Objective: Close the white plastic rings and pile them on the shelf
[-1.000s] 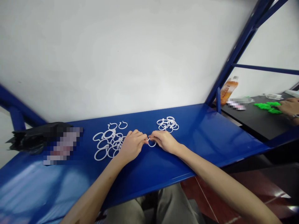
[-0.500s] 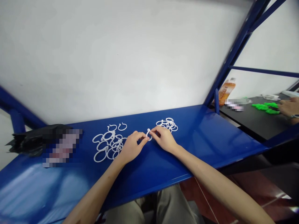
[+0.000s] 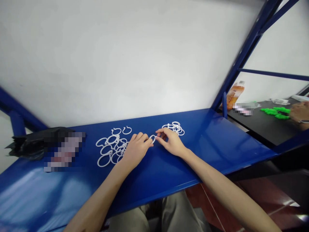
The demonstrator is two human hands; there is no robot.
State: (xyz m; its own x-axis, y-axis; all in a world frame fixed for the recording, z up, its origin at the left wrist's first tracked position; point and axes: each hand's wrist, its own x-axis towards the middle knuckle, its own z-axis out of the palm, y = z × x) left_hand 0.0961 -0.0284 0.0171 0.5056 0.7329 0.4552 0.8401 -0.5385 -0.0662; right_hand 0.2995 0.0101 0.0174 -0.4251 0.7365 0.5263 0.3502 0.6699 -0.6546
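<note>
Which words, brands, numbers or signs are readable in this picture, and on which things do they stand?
None can be read.
Bottle: label marks too small and blurred.
Left item beside black bag: pixelated.
Right item near bottle: pixelated.
Rings: no text visible.

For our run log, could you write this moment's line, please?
left hand: holds white ring | right hand: at same ring | table: larger ring pile left, smaller pile right

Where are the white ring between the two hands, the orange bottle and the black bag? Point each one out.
White ring point(image 3: 154, 140): head view, on the right-hand side of its band.
Orange bottle point(image 3: 235, 95): head view, mid-body.
Black bag point(image 3: 36, 141): head view, middle of its crumpled side.
</note>
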